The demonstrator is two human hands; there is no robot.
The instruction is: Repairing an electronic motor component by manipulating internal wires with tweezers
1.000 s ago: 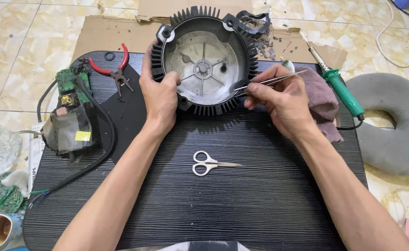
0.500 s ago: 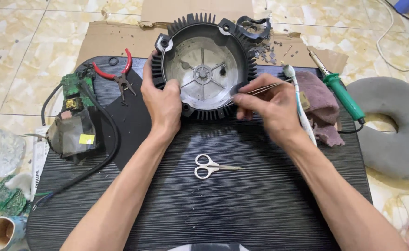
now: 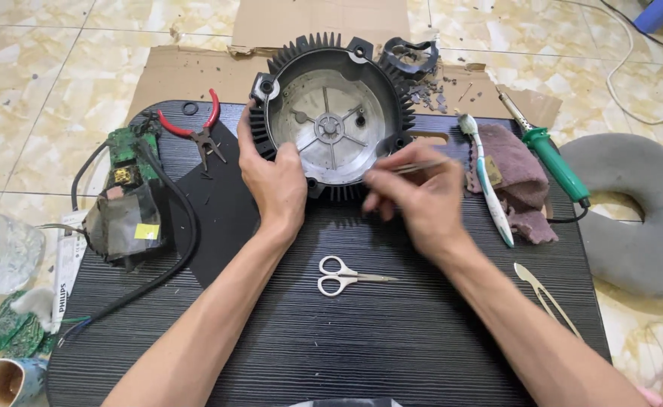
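Now tweezers (image 3: 414, 166) outside housing (image 3: 330, 117)

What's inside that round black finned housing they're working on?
Inside the finned housing is a pale metal floor with spokes running to a central hub. The left hand and right hand, holding a thin tool, cover its near rim.

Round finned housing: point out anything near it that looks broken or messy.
Dark broken bits lie scattered on the cardboard right of the round finned housing, beside a cracked-looking black plastic piece. The left hand steadies the housing.
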